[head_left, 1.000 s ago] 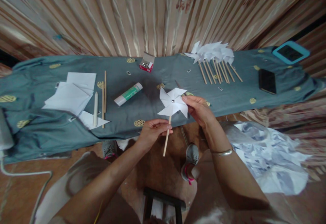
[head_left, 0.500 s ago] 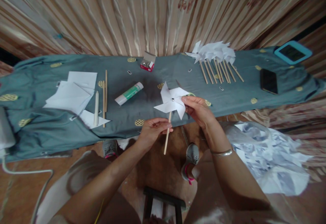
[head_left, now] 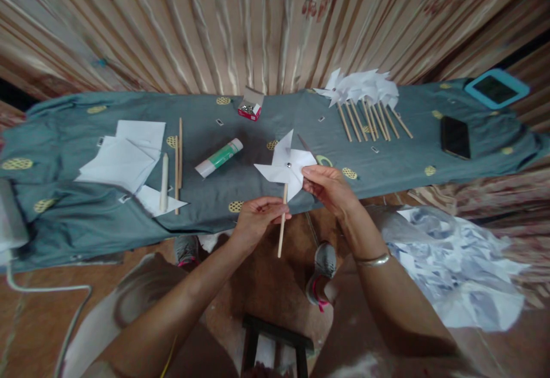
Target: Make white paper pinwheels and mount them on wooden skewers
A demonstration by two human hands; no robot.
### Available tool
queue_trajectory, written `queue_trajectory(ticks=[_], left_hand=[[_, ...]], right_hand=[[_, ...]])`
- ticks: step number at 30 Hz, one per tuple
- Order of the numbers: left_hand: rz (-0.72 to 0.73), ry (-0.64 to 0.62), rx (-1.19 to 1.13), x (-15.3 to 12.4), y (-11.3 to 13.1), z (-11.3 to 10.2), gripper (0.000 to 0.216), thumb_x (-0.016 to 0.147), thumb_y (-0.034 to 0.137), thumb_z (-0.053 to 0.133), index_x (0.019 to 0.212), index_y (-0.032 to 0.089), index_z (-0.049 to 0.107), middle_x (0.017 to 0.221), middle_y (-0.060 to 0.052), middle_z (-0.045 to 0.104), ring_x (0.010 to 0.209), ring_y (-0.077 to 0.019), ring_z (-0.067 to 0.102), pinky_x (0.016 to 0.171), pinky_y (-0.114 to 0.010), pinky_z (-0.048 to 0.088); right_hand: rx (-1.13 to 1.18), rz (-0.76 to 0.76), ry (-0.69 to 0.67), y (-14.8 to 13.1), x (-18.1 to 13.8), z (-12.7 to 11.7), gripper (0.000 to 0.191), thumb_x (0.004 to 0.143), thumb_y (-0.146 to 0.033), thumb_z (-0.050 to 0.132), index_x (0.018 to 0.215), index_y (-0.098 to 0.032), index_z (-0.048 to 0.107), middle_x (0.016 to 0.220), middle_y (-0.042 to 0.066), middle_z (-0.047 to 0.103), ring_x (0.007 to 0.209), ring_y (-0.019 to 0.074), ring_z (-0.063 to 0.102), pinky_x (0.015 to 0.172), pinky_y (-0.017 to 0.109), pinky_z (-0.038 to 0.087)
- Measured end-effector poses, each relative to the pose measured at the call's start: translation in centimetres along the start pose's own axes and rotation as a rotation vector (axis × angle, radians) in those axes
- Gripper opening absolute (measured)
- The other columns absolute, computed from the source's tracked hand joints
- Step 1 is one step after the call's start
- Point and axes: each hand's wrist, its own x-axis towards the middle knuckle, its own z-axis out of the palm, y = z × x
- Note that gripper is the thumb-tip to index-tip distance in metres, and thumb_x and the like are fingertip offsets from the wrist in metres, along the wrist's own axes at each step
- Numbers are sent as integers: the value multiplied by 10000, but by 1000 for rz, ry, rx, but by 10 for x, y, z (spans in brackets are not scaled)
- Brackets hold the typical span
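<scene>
A white paper pinwheel (head_left: pixel 281 160) with a metal pin at its centre is held over the table's front edge. My left hand (head_left: pixel 258 217) pinches its wooden stick (head_left: pixel 281 235) below the blades, the stick pointing down towards me. The fingers of my right hand (head_left: pixel 329 186) are closed on the right-hand blade. Behind the pinwheel lie scissors (head_left: pixel 323 161), partly hidden by it. A glue stick (head_left: pixel 220 157) with a green label rests to the left, and a small red box of metal pins (head_left: pixel 250 105) stands open farther back.
Several pinwheels (head_left: pixel 365 89) lie in a row at the back right, near a phone (head_left: pixel 455 137) and a blue-framed tablet (head_left: pixel 497 88). Left are paper sheets (head_left: pixel 122 160), a white candle-like stick (head_left: pixel 164 183) and two wooden sticks (head_left: pixel 180 154). A bag of paper scraps (head_left: pixel 455 263) sits on the floor.
The pinwheel's blades have turned somewhat, and my right hand has shifted slightly left with the blade. More of the scissors shows now. My left hand keeps its pinch on the stick.
</scene>
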Motion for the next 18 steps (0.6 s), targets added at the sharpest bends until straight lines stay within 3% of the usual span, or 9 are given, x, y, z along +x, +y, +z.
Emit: queue_trajectory(ticks=[18], left_hand=[[-8, 29, -45, 1, 5, 6, 436, 399, 335, 941, 704, 115, 722, 638, -31, 723, 578, -139, 688, 621, -234, 558]], right_hand=[[40, 22, -8, 1, -2, 0, 352, 501, -436, 906, 635, -168, 722, 537, -46, 620, 478, 29, 506, 485, 147, 417]])
